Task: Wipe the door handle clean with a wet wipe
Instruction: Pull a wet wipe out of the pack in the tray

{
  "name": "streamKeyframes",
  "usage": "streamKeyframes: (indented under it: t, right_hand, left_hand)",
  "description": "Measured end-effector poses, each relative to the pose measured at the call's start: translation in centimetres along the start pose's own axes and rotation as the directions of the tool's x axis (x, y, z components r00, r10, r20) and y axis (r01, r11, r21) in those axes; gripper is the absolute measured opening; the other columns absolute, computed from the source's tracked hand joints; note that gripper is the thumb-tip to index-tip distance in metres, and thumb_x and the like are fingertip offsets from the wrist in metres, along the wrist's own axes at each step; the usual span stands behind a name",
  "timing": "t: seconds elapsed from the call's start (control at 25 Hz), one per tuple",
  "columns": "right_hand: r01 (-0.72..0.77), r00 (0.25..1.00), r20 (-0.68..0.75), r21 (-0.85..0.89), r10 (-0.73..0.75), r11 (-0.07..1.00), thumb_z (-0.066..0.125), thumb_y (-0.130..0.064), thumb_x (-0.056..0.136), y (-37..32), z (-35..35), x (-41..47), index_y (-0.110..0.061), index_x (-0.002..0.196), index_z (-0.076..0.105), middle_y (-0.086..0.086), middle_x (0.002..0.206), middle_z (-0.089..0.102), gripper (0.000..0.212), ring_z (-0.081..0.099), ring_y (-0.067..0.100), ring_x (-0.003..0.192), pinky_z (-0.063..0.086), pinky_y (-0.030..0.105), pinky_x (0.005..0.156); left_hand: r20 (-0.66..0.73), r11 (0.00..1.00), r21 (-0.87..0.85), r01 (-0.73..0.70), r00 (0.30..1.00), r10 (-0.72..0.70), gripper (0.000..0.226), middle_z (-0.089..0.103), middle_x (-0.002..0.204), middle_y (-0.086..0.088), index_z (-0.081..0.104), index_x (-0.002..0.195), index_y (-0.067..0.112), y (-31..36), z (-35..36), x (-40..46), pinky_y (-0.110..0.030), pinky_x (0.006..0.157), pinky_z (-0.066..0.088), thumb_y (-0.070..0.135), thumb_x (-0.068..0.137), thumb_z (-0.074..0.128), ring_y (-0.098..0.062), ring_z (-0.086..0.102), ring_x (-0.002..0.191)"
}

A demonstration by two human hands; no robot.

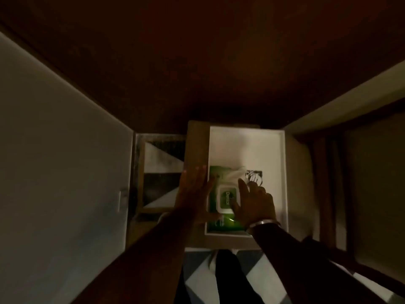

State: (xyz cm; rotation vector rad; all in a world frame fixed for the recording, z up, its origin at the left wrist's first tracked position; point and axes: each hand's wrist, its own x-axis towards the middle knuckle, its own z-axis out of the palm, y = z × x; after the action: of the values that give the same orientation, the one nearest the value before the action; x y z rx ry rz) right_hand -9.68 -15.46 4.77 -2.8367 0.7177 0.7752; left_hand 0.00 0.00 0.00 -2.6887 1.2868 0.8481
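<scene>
While left hand (194,189) lies flat, fingers spread, steadying green plastic wet-wipe pack (221,207), right hand (255,202) pinches white wipe (235,174); shallow white rectangular tray (283,172) walls close around, dark wooden door (197,62) ahead.

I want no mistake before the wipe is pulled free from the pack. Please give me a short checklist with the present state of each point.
1. Left hand steadies the green wipe pack: ok.
2. Right hand has a wipe pinched: cannot tell, its fingers are near the wipe.
3. Wipe out of the pack: ok, partly.
4. Pack sits inside the white tray: ok.
5. Door handle in view: not ok.
</scene>
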Motion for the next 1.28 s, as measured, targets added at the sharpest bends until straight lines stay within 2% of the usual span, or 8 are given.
streamKeyframes:
  t: [0.12, 0.32, 0.52, 0.72, 0.88, 0.96, 1.12, 1.28]
  right_hand:
    - [-0.044, 0.998, 0.053, 0.143, 0.037, 0.989, 0.051, -0.052, 0.091, -0.8, 1.6, 1.5, -0.017, 0.14, 0.043, 0.01, 0.126, 0.057, 0.06, 0.062, 0.029, 0.107, 0.052, 0.04, 0.084]
    - [-0.235, 0.972, 0.114, 0.376, 0.207, 0.896, 0.07, -0.062, 0.074, -2.5, 2.4, 2.1, -0.015, 0.134, 0.041, 0.012, 0.122, 0.053, 0.081, 0.059, 0.033, 0.108, 0.056, 0.045, 0.086]
    - [-0.329, 0.944, 0.116, 0.405, 0.309, 0.853, 0.073, -0.063, 0.067, -3.8, 2.4, 2.3, -0.012, 0.13, 0.039, 0.013, 0.12, 0.048, 0.088, 0.056, 0.035, 0.106, 0.056, 0.044, 0.082]
    - [-0.375, 0.924, 0.113, 0.454, 0.365, 0.809, 0.062, -0.042, 0.083, -3.4, 2.5, 2.3, -0.012, 0.129, 0.043, 0.017, 0.12, 0.055, 0.058, 0.058, 0.037, 0.107, 0.056, 0.047, 0.085]
    - [-0.311, 0.95, 0.113, 0.415, 0.291, 0.855, 0.067, -0.065, 0.071, -3.0, 2.9, 2.0, -0.014, 0.129, 0.041, 0.013, 0.116, 0.052, 0.082, 0.059, 0.033, 0.103, 0.056, 0.043, 0.079]
    - [-0.341, 0.94, 0.126, 0.421, 0.319, 0.84, 0.069, -0.064, 0.069, -3.7, 3.0, 2.0, -0.012, 0.128, 0.039, 0.013, 0.117, 0.05, 0.084, 0.057, 0.033, 0.104, 0.054, 0.042, 0.08]
    - [-0.329, 0.943, 0.087, 0.399, 0.322, 0.856, 0.066, -0.052, 0.076, -4.6, 2.2, 2.0, -0.009, 0.12, 0.046, 0.013, 0.11, 0.054, 0.064, 0.06, 0.033, 0.098, 0.055, 0.042, 0.078]
    - [-0.216, 0.963, 0.029, 0.676, 0.268, 0.704, 0.047, -0.028, 0.098, -1.1, 2.1, -0.5, -0.006, 0.115, 0.058, 0.015, 0.103, 0.069, 0.03, 0.068, 0.032, 0.094, 0.057, 0.043, 0.082]
  left_hand:
    - [-0.005, 0.998, 0.04, -0.038, 0.999, 0.038, 0.124, -0.022, 0.155, -0.019, -0.013, 0.149, 0.026, -0.3, 0.7, 0.8, -0.057, 0.103, -0.03, 0.091, 0.06, 0.042, -0.035, -0.031, 0.138]
    - [-0.004, 0.998, 0.048, -0.032, 0.999, 0.032, 0.126, -0.021, 0.156, -0.018, -0.012, 0.151, 0.025, -0.5, 1.2, 0.8, -0.057, 0.103, -0.031, 0.094, 0.058, 0.038, -0.035, -0.027, 0.139]
    - [0.003, 0.999, 0.046, -0.017, 1.0, 0.016, 0.127, -0.019, 0.155, -0.019, -0.007, 0.152, 0.023, -0.3, 0.8, 0.9, -0.057, 0.1, -0.033, 0.095, 0.057, 0.039, -0.036, -0.025, 0.139]
    - [-0.001, 0.999, 0.048, -0.024, 1.0, 0.024, 0.128, -0.019, 0.155, -0.02, -0.009, 0.151, 0.023, -0.1, 0.7, 0.9, -0.057, 0.102, -0.032, 0.092, 0.058, 0.046, -0.037, -0.022, 0.14]
    - [-0.008, 0.998, 0.061, -0.025, 1.0, 0.025, 0.129, -0.02, 0.154, -0.02, -0.012, 0.15, 0.024, -0.1, 0.8, 0.8, -0.056, 0.099, -0.035, 0.092, 0.058, 0.045, -0.036, -0.024, 0.139]
    - [-0.012, 0.997, 0.07, -0.022, 1.0, 0.023, 0.127, -0.02, 0.154, -0.019, -0.011, 0.15, 0.024, -0.1, 1.0, 0.7, -0.056, 0.099, -0.035, 0.092, 0.058, 0.045, -0.037, -0.021, 0.14]
    - [-0.023, 0.998, 0.057, -0.015, 1.0, 0.016, 0.123, -0.02, 0.153, -0.019, -0.006, 0.151, 0.024, 0.0, 1.1, 0.7, -0.058, 0.1, -0.032, 0.089, 0.06, 0.047, -0.037, -0.016, 0.142]
    - [-0.044, 0.998, 0.057, -0.026, 0.999, 0.029, 0.129, -0.027, 0.152, -0.018, -0.015, 0.15, 0.024, 0.1, 0.9, 0.8, -0.058, 0.101, -0.031, 0.09, 0.059, 0.049, -0.035, -0.028, 0.138]
